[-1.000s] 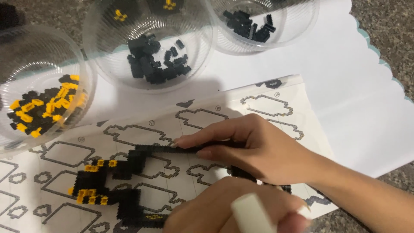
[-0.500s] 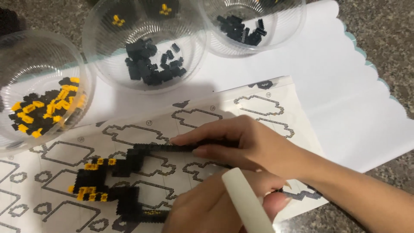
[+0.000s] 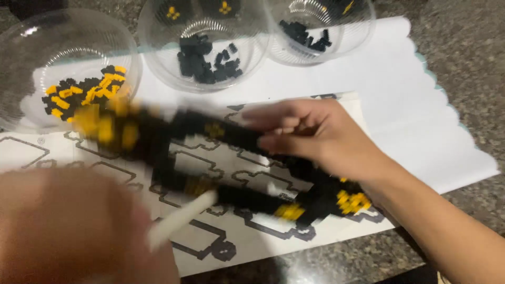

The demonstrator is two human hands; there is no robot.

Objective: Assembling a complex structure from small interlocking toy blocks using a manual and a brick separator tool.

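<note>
Bricks of black and yellow, locked together into a flat openwork model, hang lifted off the printed pattern sheet rather than lying on it — motion blur smears the whole frame of it. The right hand grips the model at its upper bar, fingers curled closed around the black strip with the thumb beneath, which looks like the hold that carries its weight and keeps the thin piece from folding. The left hand, very close to the camera and badly blurred, is wrapped around a white stick-like tool whose tip points toward the model's lower edge; it seems closed on the tool, though its fingers cannot be made out clearly.

Under the model, the sheet shows outlined shapes, apparently a guide for laying pieces. It rests on a larger white paper over a speckled stone counter.

Beyond the sheet stand three clear plastic bowls within easy reach — a left bowl with mixed black and yellow bricks, a middle bowl and a right bowl with mostly black ones.
</note>
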